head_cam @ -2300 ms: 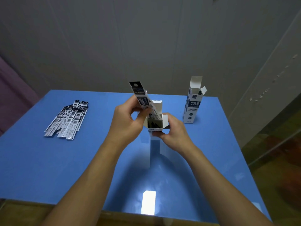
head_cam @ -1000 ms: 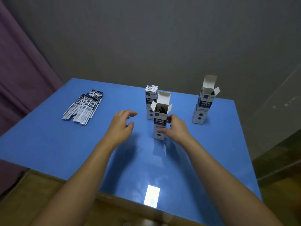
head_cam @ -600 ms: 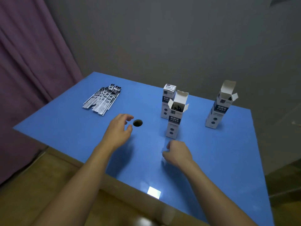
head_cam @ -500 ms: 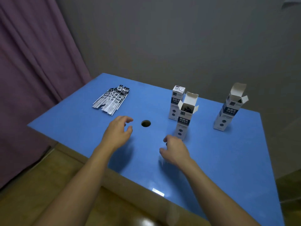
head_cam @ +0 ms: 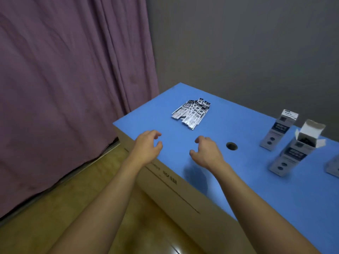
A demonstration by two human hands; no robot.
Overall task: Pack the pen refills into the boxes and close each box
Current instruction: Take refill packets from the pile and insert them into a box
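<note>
Purple curtain (head_cam: pixel 64 88) fills the left. Blue tabletop (head_cam: pixel 238 189) lower right. Open box (head_cam: pixel 297 149) and shut box (head_cam: pixel 278 131) stand at right edge. Left hand (head_cam: pixel 147 147) and right hand (head_cam: pixel 206 153), centre: loosely curled, holding nothing. Refills (head_cam: pixel 191 113) piled above them, near the tabletop's far-left corner.

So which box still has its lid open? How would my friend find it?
Look at the right side of the blue table, past the round hole. Two tall white boxes stand close together; the open box is the nearer one, its top flap sticking up, while the closed box behind is shut flat.
</note>
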